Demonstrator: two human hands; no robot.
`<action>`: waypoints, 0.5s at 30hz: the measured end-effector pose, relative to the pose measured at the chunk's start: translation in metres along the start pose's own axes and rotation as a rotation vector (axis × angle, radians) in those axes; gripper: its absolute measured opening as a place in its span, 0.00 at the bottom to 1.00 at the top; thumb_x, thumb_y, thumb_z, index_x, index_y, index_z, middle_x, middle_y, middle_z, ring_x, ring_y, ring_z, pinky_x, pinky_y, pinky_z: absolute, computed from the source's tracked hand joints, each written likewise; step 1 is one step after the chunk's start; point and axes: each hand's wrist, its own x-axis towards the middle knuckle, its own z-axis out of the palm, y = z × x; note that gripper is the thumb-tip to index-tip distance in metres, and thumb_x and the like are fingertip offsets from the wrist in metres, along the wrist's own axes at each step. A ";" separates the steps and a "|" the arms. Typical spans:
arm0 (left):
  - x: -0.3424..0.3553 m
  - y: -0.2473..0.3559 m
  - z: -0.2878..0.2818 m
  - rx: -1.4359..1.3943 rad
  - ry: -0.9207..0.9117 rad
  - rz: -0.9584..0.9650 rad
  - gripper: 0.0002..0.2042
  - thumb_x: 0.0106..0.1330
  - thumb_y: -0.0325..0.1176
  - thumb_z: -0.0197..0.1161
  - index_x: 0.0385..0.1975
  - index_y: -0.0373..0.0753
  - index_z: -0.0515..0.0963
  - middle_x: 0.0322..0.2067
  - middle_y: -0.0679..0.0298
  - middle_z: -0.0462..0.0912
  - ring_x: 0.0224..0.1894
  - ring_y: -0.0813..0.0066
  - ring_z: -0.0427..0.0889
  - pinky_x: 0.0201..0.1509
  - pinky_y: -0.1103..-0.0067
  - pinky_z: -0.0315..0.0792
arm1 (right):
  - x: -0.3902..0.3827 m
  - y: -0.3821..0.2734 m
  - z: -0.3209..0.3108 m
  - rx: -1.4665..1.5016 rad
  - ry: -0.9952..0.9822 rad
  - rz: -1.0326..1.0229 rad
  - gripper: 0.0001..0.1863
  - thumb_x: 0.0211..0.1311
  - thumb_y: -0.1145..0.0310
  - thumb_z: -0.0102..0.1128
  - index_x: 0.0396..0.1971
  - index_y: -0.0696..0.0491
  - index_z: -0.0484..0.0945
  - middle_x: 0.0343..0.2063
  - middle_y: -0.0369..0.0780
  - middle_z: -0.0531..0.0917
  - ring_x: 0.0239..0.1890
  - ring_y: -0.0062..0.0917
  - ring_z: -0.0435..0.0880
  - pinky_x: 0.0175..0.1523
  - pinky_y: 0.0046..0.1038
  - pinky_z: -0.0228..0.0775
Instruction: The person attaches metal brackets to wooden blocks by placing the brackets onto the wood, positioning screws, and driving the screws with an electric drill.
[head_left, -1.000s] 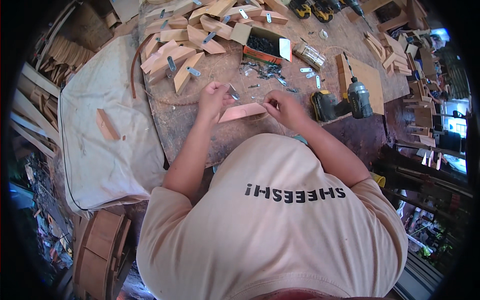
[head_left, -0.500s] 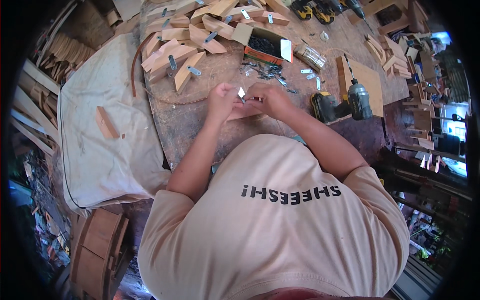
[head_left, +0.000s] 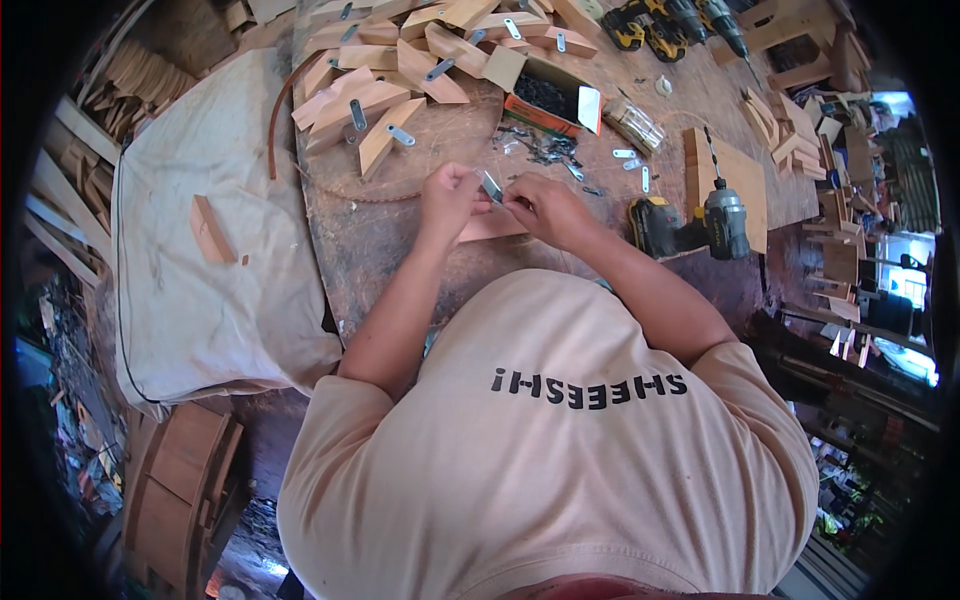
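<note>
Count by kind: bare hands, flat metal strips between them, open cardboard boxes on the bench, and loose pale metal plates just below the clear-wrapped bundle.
Bare left hand and bare right hand: 2
Flat metal strip between them: 1
Open orange cardboard box: 1
Loose pale metal plates: 3
Total: 7

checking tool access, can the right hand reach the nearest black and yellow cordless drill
Probably yes: nothing bulky shows between the right hand and that black and yellow cordless drill, though the hand is busy at a small shiny metal strip.
</note>
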 end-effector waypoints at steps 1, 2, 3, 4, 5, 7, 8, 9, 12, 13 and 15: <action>0.000 -0.001 0.000 -0.010 0.003 -0.003 0.05 0.65 0.30 0.57 0.33 0.34 0.71 0.26 0.61 0.79 0.23 0.77 0.79 0.27 0.84 0.76 | 0.000 0.001 0.000 0.002 0.001 -0.007 0.05 0.52 0.74 0.60 0.30 0.56 0.77 0.29 0.43 0.79 0.32 0.36 0.80 0.37 0.31 0.72; 0.001 -0.002 -0.002 -0.012 0.005 -0.003 0.05 0.65 0.30 0.57 0.33 0.34 0.71 0.26 0.61 0.79 0.23 0.77 0.79 0.27 0.84 0.76 | -0.001 0.002 0.001 0.005 0.002 -0.013 0.05 0.52 0.73 0.60 0.29 0.56 0.77 0.29 0.43 0.79 0.32 0.38 0.80 0.37 0.33 0.72; 0.002 -0.003 -0.003 -0.029 0.031 -0.016 0.05 0.65 0.30 0.57 0.33 0.35 0.71 0.26 0.61 0.79 0.23 0.77 0.79 0.26 0.83 0.76 | -0.002 0.002 0.001 0.005 0.000 -0.014 0.05 0.52 0.73 0.60 0.29 0.56 0.77 0.29 0.43 0.79 0.32 0.38 0.80 0.37 0.33 0.72; 0.004 -0.004 -0.006 -0.046 0.056 -0.028 0.05 0.65 0.29 0.56 0.33 0.35 0.71 0.26 0.61 0.79 0.23 0.77 0.79 0.26 0.83 0.76 | -0.004 0.003 0.002 -0.001 -0.013 -0.006 0.05 0.52 0.73 0.61 0.29 0.56 0.77 0.29 0.43 0.79 0.32 0.38 0.80 0.37 0.33 0.72; 0.006 -0.005 -0.009 -0.046 0.058 -0.027 0.05 0.65 0.29 0.56 0.33 0.35 0.71 0.26 0.61 0.79 0.23 0.77 0.79 0.26 0.83 0.76 | -0.005 0.003 0.001 -0.007 -0.025 0.002 0.05 0.52 0.73 0.61 0.29 0.56 0.77 0.29 0.43 0.79 0.32 0.37 0.80 0.37 0.32 0.72; 0.013 -0.005 -0.017 -0.095 0.077 0.006 0.05 0.66 0.30 0.55 0.33 0.35 0.71 0.25 0.61 0.79 0.24 0.76 0.79 0.27 0.83 0.77 | -0.008 0.007 -0.001 0.005 0.012 0.042 0.05 0.52 0.73 0.61 0.29 0.56 0.77 0.29 0.43 0.80 0.31 0.36 0.80 0.37 0.32 0.72; 0.016 -0.005 -0.022 -0.096 0.077 0.004 0.05 0.66 0.30 0.55 0.33 0.35 0.71 0.25 0.61 0.79 0.24 0.76 0.79 0.27 0.83 0.77 | -0.010 0.011 -0.004 0.018 0.052 0.079 0.05 0.53 0.73 0.62 0.29 0.56 0.77 0.29 0.42 0.80 0.30 0.35 0.80 0.36 0.31 0.72; 0.019 -0.003 -0.026 -0.083 0.080 0.012 0.05 0.67 0.30 0.54 0.34 0.36 0.71 0.25 0.61 0.79 0.24 0.76 0.79 0.27 0.82 0.76 | -0.011 0.021 -0.008 0.018 0.054 0.083 0.05 0.53 0.73 0.62 0.29 0.56 0.77 0.29 0.42 0.80 0.30 0.35 0.80 0.36 0.31 0.72; 0.013 0.000 -0.035 -0.076 0.062 0.024 0.05 0.67 0.31 0.53 0.35 0.36 0.70 0.27 0.61 0.79 0.25 0.76 0.79 0.27 0.82 0.76 | -0.005 0.061 -0.024 -0.016 0.181 0.187 0.05 0.53 0.75 0.62 0.30 0.57 0.78 0.30 0.40 0.81 0.31 0.31 0.81 0.37 0.30 0.72; 0.009 0.001 -0.036 -0.085 0.035 0.028 0.05 0.67 0.31 0.53 0.36 0.37 0.70 0.27 0.61 0.79 0.25 0.76 0.79 0.28 0.83 0.76 | -0.002 0.072 -0.031 0.020 0.233 0.390 0.07 0.52 0.76 0.61 0.33 0.57 0.78 0.30 0.39 0.81 0.31 0.30 0.81 0.37 0.30 0.73; -0.001 0.002 -0.036 -0.027 -0.019 -0.019 0.06 0.67 0.31 0.54 0.38 0.37 0.70 0.28 0.61 0.79 0.25 0.77 0.79 0.28 0.83 0.76 | -0.003 0.098 -0.040 0.054 0.291 0.597 0.10 0.52 0.77 0.61 0.37 0.56 0.78 0.30 0.39 0.82 0.31 0.30 0.81 0.38 0.29 0.73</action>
